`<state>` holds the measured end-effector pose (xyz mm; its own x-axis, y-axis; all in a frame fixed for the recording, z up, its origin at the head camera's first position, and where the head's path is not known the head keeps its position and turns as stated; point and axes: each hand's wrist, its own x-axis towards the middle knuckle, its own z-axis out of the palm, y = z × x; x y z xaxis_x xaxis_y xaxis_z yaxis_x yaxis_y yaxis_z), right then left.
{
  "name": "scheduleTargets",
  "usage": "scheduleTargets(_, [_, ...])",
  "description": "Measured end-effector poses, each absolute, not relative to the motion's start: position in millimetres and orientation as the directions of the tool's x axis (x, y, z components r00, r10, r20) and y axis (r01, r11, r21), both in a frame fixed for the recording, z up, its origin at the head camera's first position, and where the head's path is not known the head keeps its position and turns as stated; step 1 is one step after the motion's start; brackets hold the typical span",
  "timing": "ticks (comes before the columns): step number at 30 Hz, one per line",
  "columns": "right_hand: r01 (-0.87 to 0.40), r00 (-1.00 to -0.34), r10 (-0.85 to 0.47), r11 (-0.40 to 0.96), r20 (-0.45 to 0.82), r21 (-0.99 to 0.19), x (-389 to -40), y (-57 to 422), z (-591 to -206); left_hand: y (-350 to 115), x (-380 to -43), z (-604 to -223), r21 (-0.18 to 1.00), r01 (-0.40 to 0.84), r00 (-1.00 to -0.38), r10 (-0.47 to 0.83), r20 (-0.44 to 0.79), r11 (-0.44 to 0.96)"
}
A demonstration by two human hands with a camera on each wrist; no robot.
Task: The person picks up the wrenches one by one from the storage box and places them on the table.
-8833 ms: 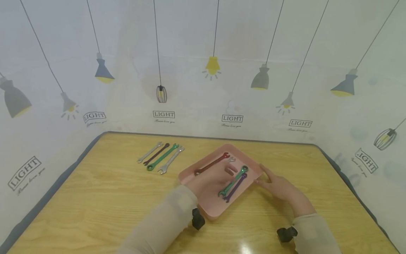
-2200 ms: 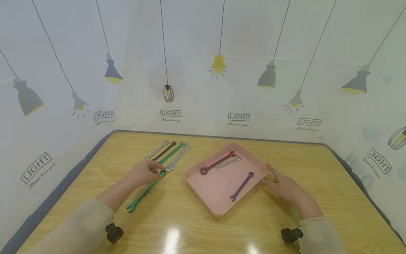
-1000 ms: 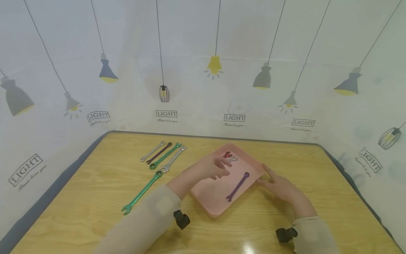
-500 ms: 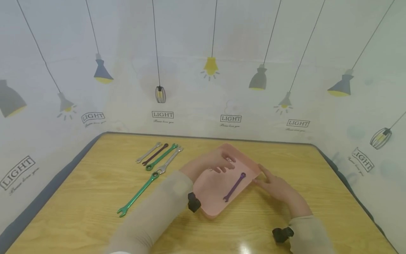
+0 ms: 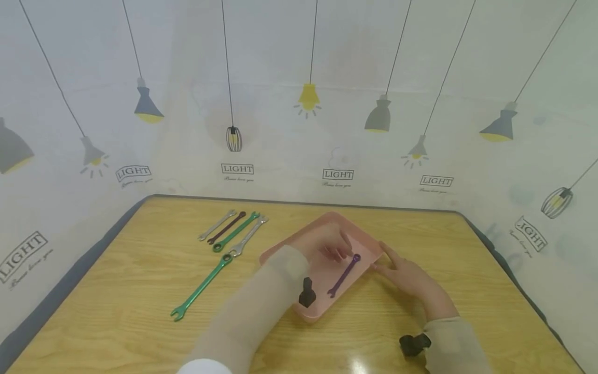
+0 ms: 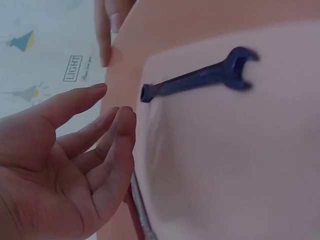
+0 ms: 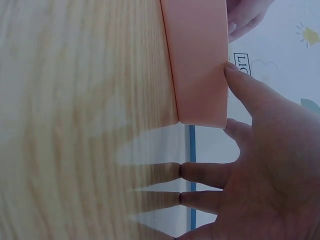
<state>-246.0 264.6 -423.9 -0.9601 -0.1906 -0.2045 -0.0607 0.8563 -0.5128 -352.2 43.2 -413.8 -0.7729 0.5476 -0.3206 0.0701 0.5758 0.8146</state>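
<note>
A pink tray (image 5: 319, 310) stands on the table, with a purple combination wrench (image 5: 344, 276) lying along its right side. My left hand (image 5: 328, 242) is over the tray, its fingers loosely bent near that wrench's ring end and holding nothing. In the left wrist view, parts of a red wrench (image 6: 133, 216) and a silver wrench (image 6: 143, 212) show below this hand; in the head view it covers them. At the tray's right corner, my right hand (image 5: 407, 278) touches the rim with thumb and index finger. Its other fingers reach straight down to the tabletop.
Left of the tray, a green ratchet wrench (image 5: 201, 287) lies on the wooden table (image 5: 117, 291). Behind it is a slanted row: a silver wrench (image 5: 217, 225), a dark red one (image 5: 226, 227), another green one (image 5: 235, 232) and a larger silver one (image 5: 249, 236).
The green ratchet wrench has gone from the tray to the table, released by my left hand. That hand then came back over the tray and moved toward the purple wrench. My right hand stayed put.
</note>
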Motion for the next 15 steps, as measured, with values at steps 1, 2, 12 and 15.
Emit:
scheduleTargets(1, [-0.064, -0.961, -0.192, 0.856, -0.201, -0.512, -246, 264, -424, 45, -351, -416, 0.808, 0.097, -0.767, 0.561, -0.312, 0.581])
scheduleTargets(2, [-0.067, -0.96, -0.194, 0.856, -0.2, -0.513, -246, 264, -424, 46, -350, -418, 0.801, 0.125, -0.764, 0.571, -0.299, 0.586])
scheduleTargets(12, [-0.066, -0.963, -0.189, 0.86, -0.195, -0.507, -246, 263, -424, 52, -338, -430, 0.766, 0.266, -0.766, 0.611, -0.202, 0.586])
scheduleTargets(15, [-0.063, -0.963, -0.185, 0.861, -0.196, -0.504, -246, 264, -424, 56, -340, -435, 0.703, 0.353, -0.758, 0.629, -0.171, 0.617])
